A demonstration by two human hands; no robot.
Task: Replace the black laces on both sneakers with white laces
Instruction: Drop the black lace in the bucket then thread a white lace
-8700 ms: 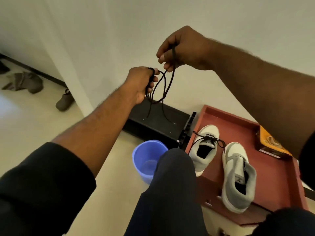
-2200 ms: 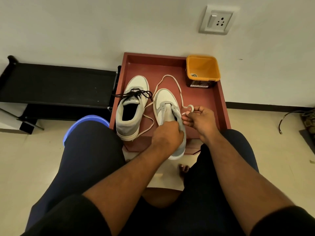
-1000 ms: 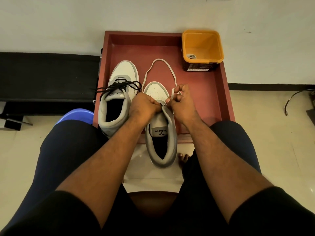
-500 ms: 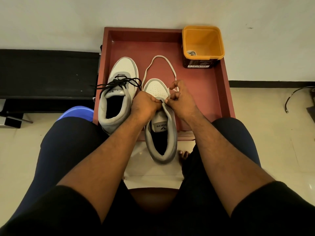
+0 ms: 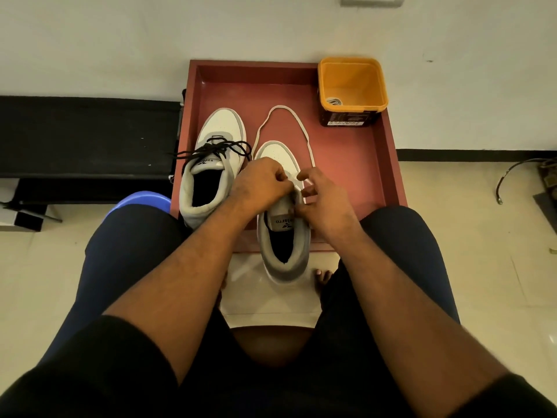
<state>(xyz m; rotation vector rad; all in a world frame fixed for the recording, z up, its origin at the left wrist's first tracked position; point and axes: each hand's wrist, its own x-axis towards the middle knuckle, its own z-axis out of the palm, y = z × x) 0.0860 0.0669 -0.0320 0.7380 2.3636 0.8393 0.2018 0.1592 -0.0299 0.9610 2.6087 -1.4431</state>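
Two white-and-grey sneakers lie on a red tray [image 5: 355,164]. The left sneaker [image 5: 211,173] carries loose black laces [image 5: 217,149]. The right sneaker [image 5: 283,233] has no black lace and its heel hangs over the tray's near edge. A white lace [image 5: 283,116] loops on the tray beyond its toe. My left hand [image 5: 262,185] grips the right sneaker at its eyelets, fingers curled. My right hand [image 5: 319,200] holds the sneaker's right side, pinching the white lace near the eyelets; the exact contact is hidden.
An orange tub [image 5: 352,89] with another white lace inside stands at the tray's back right corner. A black low rack [image 5: 87,137] is to the left, a blue bucket [image 5: 141,200] behind my left knee. A wall runs behind; a cable [image 5: 512,173] lies on the floor right.
Since the earliest frame the black lace has left my hands. A white lace came onto the tray by the right sneaker. Both hands closed in on its eyelets and stay there.
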